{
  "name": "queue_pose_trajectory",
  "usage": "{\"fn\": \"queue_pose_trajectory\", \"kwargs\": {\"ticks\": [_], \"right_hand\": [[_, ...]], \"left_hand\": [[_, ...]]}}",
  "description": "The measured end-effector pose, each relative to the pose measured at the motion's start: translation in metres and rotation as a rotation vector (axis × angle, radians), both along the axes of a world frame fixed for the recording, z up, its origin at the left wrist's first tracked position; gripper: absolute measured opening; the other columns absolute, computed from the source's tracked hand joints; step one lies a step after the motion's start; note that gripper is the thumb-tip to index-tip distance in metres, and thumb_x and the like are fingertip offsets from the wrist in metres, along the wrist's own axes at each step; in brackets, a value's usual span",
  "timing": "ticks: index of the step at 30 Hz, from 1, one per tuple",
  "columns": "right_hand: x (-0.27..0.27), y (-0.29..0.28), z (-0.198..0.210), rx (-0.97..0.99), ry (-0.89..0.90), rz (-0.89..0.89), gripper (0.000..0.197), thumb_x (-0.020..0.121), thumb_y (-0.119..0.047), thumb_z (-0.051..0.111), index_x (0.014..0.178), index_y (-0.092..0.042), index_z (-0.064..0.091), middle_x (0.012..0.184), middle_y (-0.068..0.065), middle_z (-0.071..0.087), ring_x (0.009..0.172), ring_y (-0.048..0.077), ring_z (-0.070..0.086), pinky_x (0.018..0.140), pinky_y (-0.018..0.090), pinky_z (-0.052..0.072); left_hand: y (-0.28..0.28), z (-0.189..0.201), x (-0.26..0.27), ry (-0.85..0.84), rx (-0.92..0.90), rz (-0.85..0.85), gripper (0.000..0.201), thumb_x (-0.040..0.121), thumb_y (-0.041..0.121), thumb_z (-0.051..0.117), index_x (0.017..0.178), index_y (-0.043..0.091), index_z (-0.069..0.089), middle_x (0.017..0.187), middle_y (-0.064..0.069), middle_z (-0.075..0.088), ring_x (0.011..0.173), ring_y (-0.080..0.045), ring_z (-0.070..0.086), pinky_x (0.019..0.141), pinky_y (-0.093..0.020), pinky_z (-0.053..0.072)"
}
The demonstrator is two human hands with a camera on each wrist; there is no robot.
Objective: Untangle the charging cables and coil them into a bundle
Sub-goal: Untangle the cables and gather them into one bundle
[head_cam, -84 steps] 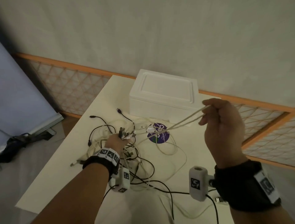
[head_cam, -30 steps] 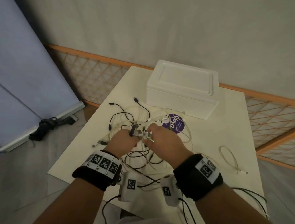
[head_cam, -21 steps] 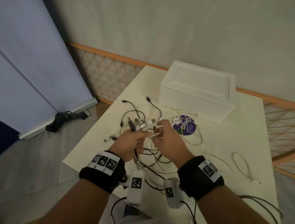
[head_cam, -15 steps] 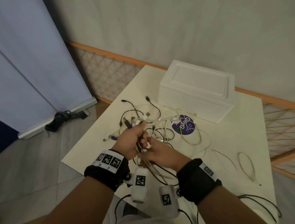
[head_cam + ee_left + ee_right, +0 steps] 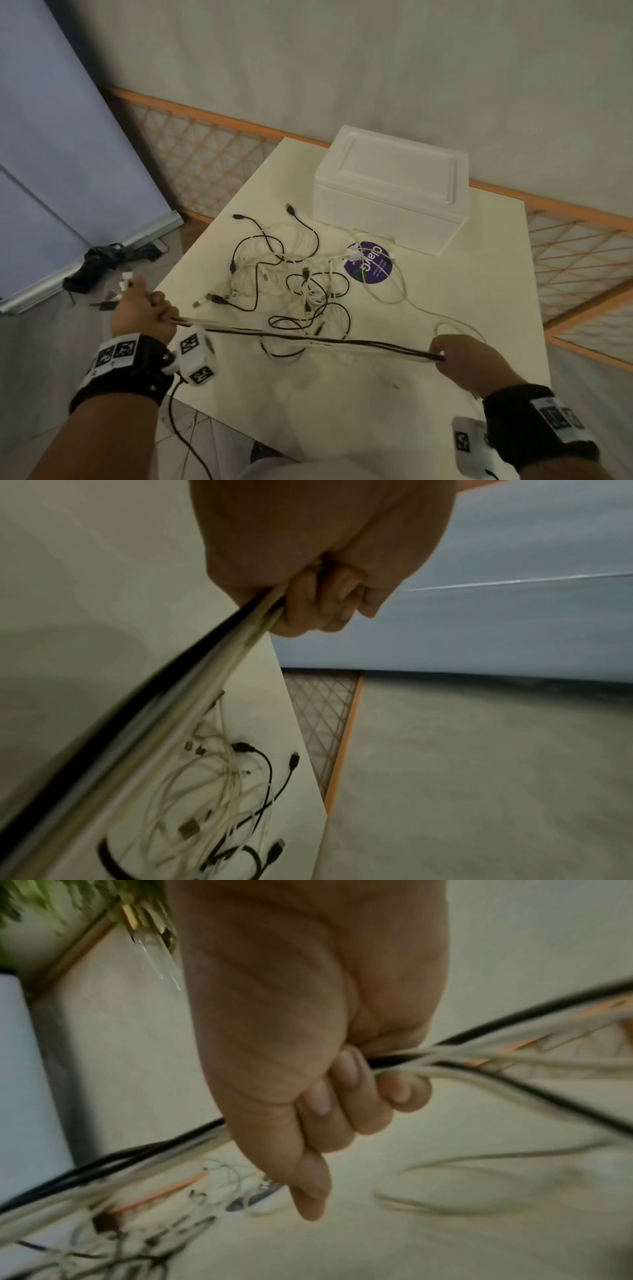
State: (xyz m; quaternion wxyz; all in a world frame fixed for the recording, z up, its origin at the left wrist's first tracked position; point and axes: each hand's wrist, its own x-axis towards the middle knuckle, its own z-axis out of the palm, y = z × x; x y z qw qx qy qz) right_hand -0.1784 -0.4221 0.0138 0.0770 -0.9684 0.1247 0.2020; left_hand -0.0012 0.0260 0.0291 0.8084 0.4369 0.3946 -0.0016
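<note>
A straight run of black and white charging cables (image 5: 308,337) is held taut between the two hands above the near part of the tabletop (image 5: 342,404). The left hand (image 5: 144,313) is fisted round one end of the run just off the near-left edge, with several plug ends (image 5: 125,279) standing out past the knuckles; in the left wrist view the curled fingers (image 5: 318,601) are seen clamped on the strands. The right hand (image 5: 469,363) is closed round the same strands near the right edge, and the right wrist view shows its fingers (image 5: 346,1096) wrapped over them, with loose white and black tails running on past the fist. The work is judged to be only partly done: some cables have been gathered and drawn straight, but nothing has yet been coiled. A tangle of black and white cables (image 5: 291,281) is left lying on the middle of the tabletop, spread toward the left edge, and its near loops are seen to run under or into the stretched run, so the separation cannot be called complete. One white cable (image 5: 404,298) trails from a purple round sticker (image 5: 370,263) toward the right hand. A white foam box (image 5: 390,185) is set at the far edge. Freeing the remaining tangle and winding everything into a bundle are still to be done.
</note>
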Motion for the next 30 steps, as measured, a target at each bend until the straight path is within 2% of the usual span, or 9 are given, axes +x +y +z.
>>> {"fn": "queue_pose_trajectory", "kwargs": {"ticks": [4,9,14,18,20,23,25,27,30], "right_hand": [[-0.001,0.009,0.004,-0.036,-0.105,-0.017,0.01,0.083,-0.03,0.052,0.09,-0.033,0.059,0.079,-0.013,0.052,0.092,0.013,0.062,0.068,0.024,0.042],[0.023,0.057,0.021,-0.058,-0.405,0.159,0.012,0.063,-0.023,0.067,0.065,-0.022,0.056,0.053,0.0,0.057,0.049,0.023,0.059,0.04,0.026,0.04],[0.04,0.109,0.048,-0.031,-0.566,0.496,0.012,0.051,-0.021,0.067,0.059,-0.022,0.058,0.047,-0.003,0.052,0.041,0.019,0.051,0.04,0.022,0.037],[0.046,0.113,0.05,-0.002,-0.594,0.488,0.007,0.054,-0.023,0.058,0.049,-0.02,0.053,0.04,-0.001,0.047,0.035,0.018,0.046,0.038,0.021,0.032],[0.043,0.107,0.046,0.051,-0.579,0.487,0.011,0.059,-0.03,0.052,0.051,-0.023,0.053,0.042,-0.003,0.048,0.037,0.016,0.048,0.038,0.021,0.034],[0.036,0.099,0.04,0.037,-0.496,0.461,0.01,0.057,-0.032,0.067,0.055,-0.024,0.061,0.047,-0.005,0.054,0.041,0.015,0.054,0.04,0.025,0.043],[0.033,0.095,0.033,0.037,-0.502,0.379,0.013,0.056,-0.032,0.072,0.062,-0.021,0.067,0.053,-0.003,0.06,0.046,0.017,0.059,0.043,0.027,0.048],[0.032,0.09,0.03,0.1,-0.476,0.298,0.021,0.071,-0.029,0.063,0.085,-0.016,0.07,0.073,0.003,0.068,0.067,0.025,0.065,0.058,0.034,0.052],[0.028,0.068,0.025,0.133,-0.399,0.186,0.028,0.086,-0.038,0.045,0.098,-0.017,0.061,0.088,0.006,0.067,0.084,0.029,0.062,0.067,0.035,0.046]], "left_hand": [[-0.007,0.005,-0.006,-0.026,0.019,-0.084,0.044,0.098,0.044,0.044,0.063,0.022,0.029,0.044,0.008,0.032,0.032,-0.007,0.021,0.033,-0.016,0.015],[-0.057,0.033,-0.023,-0.174,0.112,-0.438,0.028,0.097,0.037,0.049,0.074,0.024,0.042,0.048,0.007,0.045,0.028,-0.004,0.023,0.031,-0.012,0.017],[-0.136,0.057,-0.062,-0.249,0.397,-1.001,0.024,0.088,0.039,0.062,0.099,0.017,0.065,0.075,0.002,0.069,0.036,-0.004,0.029,0.035,-0.017,0.024],[-0.182,0.054,-0.095,-0.411,0.442,-1.337,0.013,0.084,0.02,0.072,0.091,0.03,0.068,0.066,0.016,0.064,0.055,0.006,0.056,0.056,-0.011,0.041],[-0.19,0.047,-0.097,-0.519,0.514,-1.414,0.035,0.07,0.013,0.083,0.098,0.026,0.067,0.086,0.013,0.069,0.08,0.008,0.063,0.073,-0.011,0.045],[-0.193,0.043,-0.094,-0.572,0.642,-1.548,0.052,0.06,0.016,0.089,0.105,0.023,0.063,0.096,0.012,0.069,0.088,0.008,0.062,0.076,-0.007,0.045],[-0.195,0.034,-0.094,-0.56,0.74,-1.63,0.04,0.063,0.023,0.086,0.096,0.029,0.064,0.095,0.011,0.07,0.091,0.0,0.064,0.08,-0.017,0.048],[-0.195,0.025,-0.092,-0.551,0.862,-1.646,0.013,0.075,0.025,0.076,0.08,0.027,0.063,0.078,0.01,0.066,0.079,-0.005,0.064,0.071,-0.02,0.047],[-0.187,0.021,-0.082,-0.503,0.955,-1.55,0.015,0.086,0.027,0.066,0.072,0.024,0.063,0.071,0.004,0.064,0.07,-0.007,0.06,0.064,-0.024,0.043]]}}
